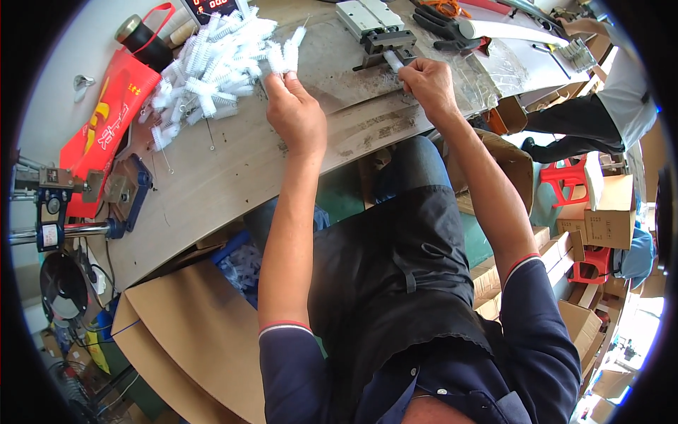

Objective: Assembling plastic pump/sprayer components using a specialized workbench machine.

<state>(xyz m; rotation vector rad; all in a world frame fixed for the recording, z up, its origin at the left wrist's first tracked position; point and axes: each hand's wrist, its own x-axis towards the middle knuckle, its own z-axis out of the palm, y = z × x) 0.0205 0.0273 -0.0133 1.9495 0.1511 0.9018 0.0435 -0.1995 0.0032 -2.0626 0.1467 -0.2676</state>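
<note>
My left hand [296,116] is closed around a few small white bristle brushes [284,56], whose heads stick up past my fingers beside the pile. One has a thin wire pointing up and away. My right hand [429,88] pinches a white brush [393,61] at the near side of a metal clamping fixture [387,44]. The brush's far end meets the fixture's jaws; I cannot tell whether they grip it. To the left lies a heap of loose white brushes [205,67] with twisted wire stems, some ending in small loops.
Behind the heap stand a dark bottle [145,41] and a digital display [212,7]. A red printed bag [109,127] lies at the left. Black-handled pliers [441,28] lie right of the fixture. An open cardboard box [191,332] sits below the table [219,184]. Another person [607,106] stands at far right.
</note>
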